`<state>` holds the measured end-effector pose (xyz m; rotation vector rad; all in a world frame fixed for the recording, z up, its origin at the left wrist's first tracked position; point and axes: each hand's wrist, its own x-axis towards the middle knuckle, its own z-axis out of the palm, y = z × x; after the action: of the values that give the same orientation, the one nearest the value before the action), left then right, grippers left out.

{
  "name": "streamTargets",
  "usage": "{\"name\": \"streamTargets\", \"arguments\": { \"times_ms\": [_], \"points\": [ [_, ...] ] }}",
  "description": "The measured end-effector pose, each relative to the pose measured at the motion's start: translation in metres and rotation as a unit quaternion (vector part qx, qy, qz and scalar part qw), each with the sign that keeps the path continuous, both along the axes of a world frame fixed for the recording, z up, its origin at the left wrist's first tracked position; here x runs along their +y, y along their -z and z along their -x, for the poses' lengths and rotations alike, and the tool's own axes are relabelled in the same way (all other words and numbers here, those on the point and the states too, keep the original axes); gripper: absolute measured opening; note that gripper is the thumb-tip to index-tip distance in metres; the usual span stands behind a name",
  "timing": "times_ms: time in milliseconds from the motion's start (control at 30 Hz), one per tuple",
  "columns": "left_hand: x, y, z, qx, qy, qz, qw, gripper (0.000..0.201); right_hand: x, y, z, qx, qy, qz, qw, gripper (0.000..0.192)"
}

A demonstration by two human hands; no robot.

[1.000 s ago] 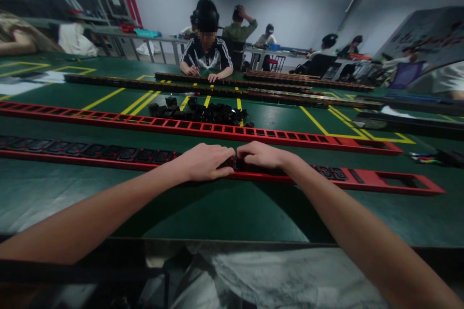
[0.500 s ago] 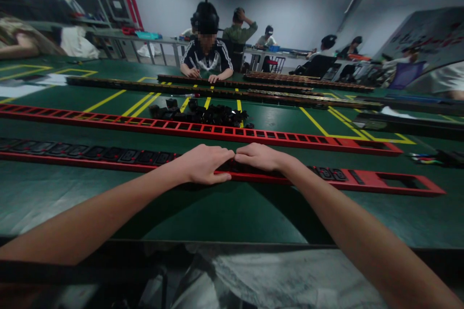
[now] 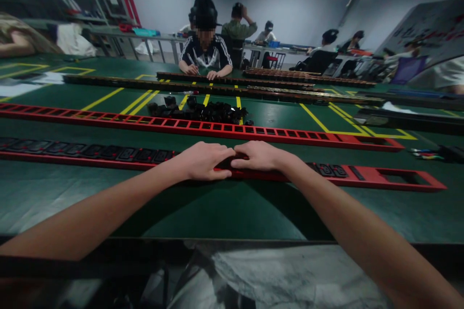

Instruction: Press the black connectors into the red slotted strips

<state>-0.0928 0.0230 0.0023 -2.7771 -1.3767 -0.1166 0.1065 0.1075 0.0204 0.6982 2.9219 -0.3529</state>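
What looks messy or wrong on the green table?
The loose heap of small black parts looks messiest: it lies jumbled beyond the farther long red slotted frame, while black squarish pieces sit neatly lined up in the nearer red frame. I can't see anything broken or spilled.

No words or numbers could be read in the workroom. Dark and red lettering (image 3: 429, 33) slanted across a grey panel (image 3: 435, 12) at far right, too blurred to make out. At upper left, a pale, label-like rectangle (image 3: 113, 1) showed on a dark cabinet (image 3: 108, 11), too small for any writing to be told.
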Motion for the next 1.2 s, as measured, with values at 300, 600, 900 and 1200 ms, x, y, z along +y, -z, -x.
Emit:
{"name": "streamTargets", "arguments": {
  "times_ms": [300,600,900,1200],
  "points": [
    [-0.003,-0.001,-0.001,0.025,-0.004,-0.027,0.999,0.042,-0.012,0.002,0.002,0.029,-0.019,-0.003,0.999,0.059],
    [-0.005,-0.005,-0.004,0.038,-0.030,-0.029,0.998,0.042,-0.008,-0.015,-0.006,-0.080,0.016,-0.015,0.997,0.046],
    [-0.006,-0.002,-0.011,0.015,-0.043,-0.044,0.998,0.034,0.008,-0.020,-0.014,-0.057,0.016,0.074,0.995,0.042],
    [-0.006,-0.002,-0.009,-0.007,-0.038,-0.028,0.999,0.033,0.009,0.010,0.002,0.071,-0.037,0.090,0.993,0.035]
  ]
}}
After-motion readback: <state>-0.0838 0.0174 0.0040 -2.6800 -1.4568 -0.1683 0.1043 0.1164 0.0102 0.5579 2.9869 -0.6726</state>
